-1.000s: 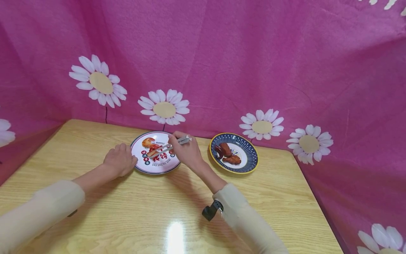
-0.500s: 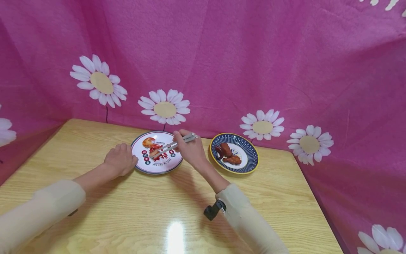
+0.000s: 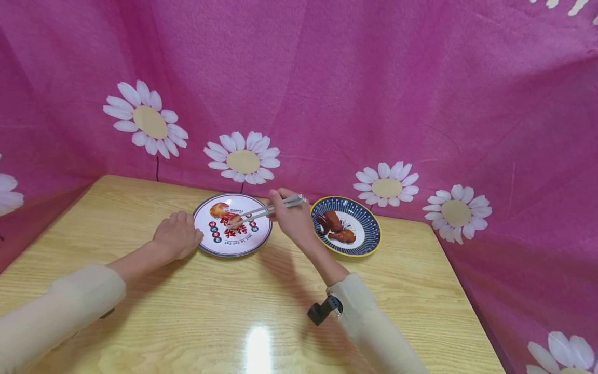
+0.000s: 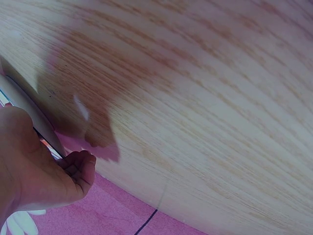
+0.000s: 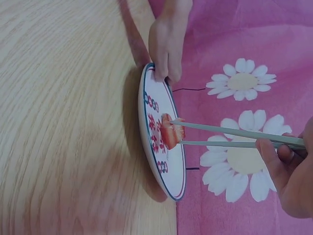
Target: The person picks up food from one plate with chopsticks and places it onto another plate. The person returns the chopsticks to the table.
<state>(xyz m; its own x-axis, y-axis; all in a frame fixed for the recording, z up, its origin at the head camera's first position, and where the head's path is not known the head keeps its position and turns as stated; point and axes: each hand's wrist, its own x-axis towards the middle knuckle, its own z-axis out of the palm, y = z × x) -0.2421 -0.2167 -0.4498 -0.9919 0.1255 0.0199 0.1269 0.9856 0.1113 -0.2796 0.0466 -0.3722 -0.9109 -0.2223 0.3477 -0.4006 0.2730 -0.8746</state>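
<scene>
My right hand [image 3: 293, 221] holds a pair of metal chopsticks [image 3: 268, 210] out over a white plate [image 3: 254, 244] printed with red characters. Between the chopstick tips is a pale orange piece of food [image 3: 234, 222]; the right wrist view shows red-and-white banded food [image 5: 171, 134] there, like shrimp. A second, curled orange shrimp-like piece [image 3: 218, 209] lies at the plate's upper left. My left hand [image 3: 177, 236] grips the plate's left rim, thumb over the edge, fingers curled beneath in the left wrist view [image 4: 49, 176].
Right of the white plate stands a blue-patterned plate [image 3: 369, 234] with a yellow rim. It carries brown drumstick-like pieces [image 3: 342, 235]. Both plates sit near the back edge of the wooden table [image 3: 196, 322], in front of a pink flowered cloth [image 3: 317, 104].
My right hand has moved to the right, drawing the chopsticks with it. The pale orange piece at their tips has shifted right and slightly back over the plate. My left hand has stayed put.
</scene>
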